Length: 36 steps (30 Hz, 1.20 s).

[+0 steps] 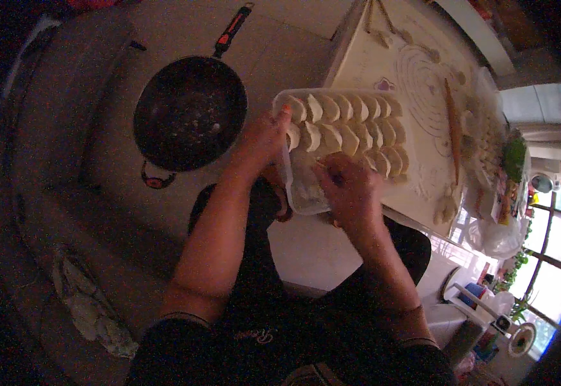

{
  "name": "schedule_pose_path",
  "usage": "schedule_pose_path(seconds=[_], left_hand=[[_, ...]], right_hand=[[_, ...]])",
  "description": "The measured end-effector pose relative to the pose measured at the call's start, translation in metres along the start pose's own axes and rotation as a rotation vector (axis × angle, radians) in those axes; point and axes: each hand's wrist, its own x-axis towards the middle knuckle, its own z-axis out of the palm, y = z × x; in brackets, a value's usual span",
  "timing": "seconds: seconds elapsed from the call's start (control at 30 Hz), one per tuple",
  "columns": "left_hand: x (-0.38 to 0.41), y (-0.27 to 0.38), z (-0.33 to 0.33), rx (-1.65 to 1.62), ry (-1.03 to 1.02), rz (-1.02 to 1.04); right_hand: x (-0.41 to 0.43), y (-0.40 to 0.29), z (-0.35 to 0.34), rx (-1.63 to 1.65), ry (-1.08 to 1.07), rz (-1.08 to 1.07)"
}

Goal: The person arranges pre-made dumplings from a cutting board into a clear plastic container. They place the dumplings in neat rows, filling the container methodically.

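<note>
My left hand [266,140] grips the left end of a translucent plastic container [304,200]. Rows of pale, crescent-shaped dumplings [350,137] lie side by side in it. My right hand [353,183] is over the container's near part, its fingertips pinched at what looks like the end of a dumpling; the palm side is hidden. To the left of my left hand, a dark two-handled wok [191,113] holds small pale bits or glints, too blurred to name.
A pale pastry mat [420,96] with printed circles covers the table at the right. A wooden rolling pin [452,130] lies across it, with pale dough pieces [447,207] nearby. Farther right are green leafy vegetables [514,154] and a plastic bag [500,239].
</note>
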Motion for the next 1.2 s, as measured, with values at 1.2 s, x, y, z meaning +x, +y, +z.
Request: schedule_pose_path(seconds=[1.2], left_hand=[[-0.013, 0.004, -0.004, 0.113, 0.053, 0.143]], right_hand=[[-0.023, 0.013, 0.027, -0.27, 0.056, 0.1]])
